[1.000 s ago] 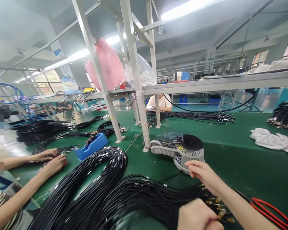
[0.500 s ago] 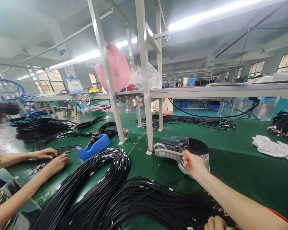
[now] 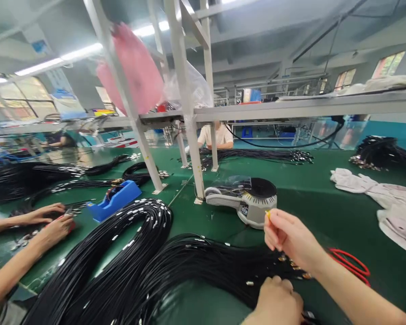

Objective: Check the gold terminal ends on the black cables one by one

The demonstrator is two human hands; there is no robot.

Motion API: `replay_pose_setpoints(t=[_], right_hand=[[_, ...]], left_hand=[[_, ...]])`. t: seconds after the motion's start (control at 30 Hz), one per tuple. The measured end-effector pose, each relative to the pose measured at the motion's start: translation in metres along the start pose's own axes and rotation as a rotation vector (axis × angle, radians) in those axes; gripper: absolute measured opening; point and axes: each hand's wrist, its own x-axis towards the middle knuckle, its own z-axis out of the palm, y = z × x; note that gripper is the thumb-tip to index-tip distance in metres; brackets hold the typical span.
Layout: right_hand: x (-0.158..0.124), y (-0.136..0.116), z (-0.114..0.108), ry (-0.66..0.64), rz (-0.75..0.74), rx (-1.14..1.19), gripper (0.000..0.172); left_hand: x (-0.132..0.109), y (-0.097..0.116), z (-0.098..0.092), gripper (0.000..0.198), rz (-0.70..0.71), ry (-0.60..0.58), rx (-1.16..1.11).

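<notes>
Between the thumb and forefinger of my right hand (image 3: 292,237) is a small yellow piece of tape (image 3: 268,215). That hand is raised just in front of a grey round tape dispenser (image 3: 257,214) with a black disc on top. Below it, at the bottom edge, the fingers of my left hand (image 3: 277,300) are curled around black cable, its dark end showing by the knuckles; most of the grip is hidden. A thick bundle of black cables (image 3: 206,266) with metal-tipped ends lies beside and behind my left hand.
A second looped cable bundle (image 3: 122,239) lies left, by a blue tape holder (image 3: 115,201). A co-worker's hands (image 3: 54,230) are at the far left. Shelf posts (image 3: 189,149) rise behind the dispenser. White gloves (image 3: 355,183) and a red loop (image 3: 365,271) lie right.
My right hand has come away from the dispenser towards me, with the yellow tape in its fingertips. My left hand shows more, higher in view. The camera has turned right and down.
</notes>
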Motion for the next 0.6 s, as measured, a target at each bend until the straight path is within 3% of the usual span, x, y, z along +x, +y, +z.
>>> replay_pose_setpoints(t=[0.1,0.2,0.33,0.43,0.5,0.6], right_hand=[[-0.014,-0.021,-0.027,0.081,-0.054,-0.078,0.022],[-0.024,-0.027,-0.052,0.149,-0.064,-0.159,0.019],[-0.035,-0.016,-0.073,0.17,-0.007,-0.275,0.02],[-0.039,-0.001,-0.079,0.119,0.028,-0.369,0.02],[-0.04,0.012,-0.077,0.041,0.039,-0.389,0.009],[-0.042,0.036,-0.063,-0.079,0.017,-0.381,0.037]], left_hand=[[-0.008,0.009,-0.012,0.009,0.105,-0.003,0.249],[-0.009,0.018,-0.02,0.011,0.179,-0.052,0.347],[-0.002,0.025,-0.033,0.018,0.11,-0.115,0.299],[0.006,0.025,-0.044,0.012,-0.065,0.041,0.024],[0.012,0.023,-0.051,0.006,-0.187,0.199,-0.218],[0.018,0.018,-0.059,0.015,-0.287,0.405,-0.493]])
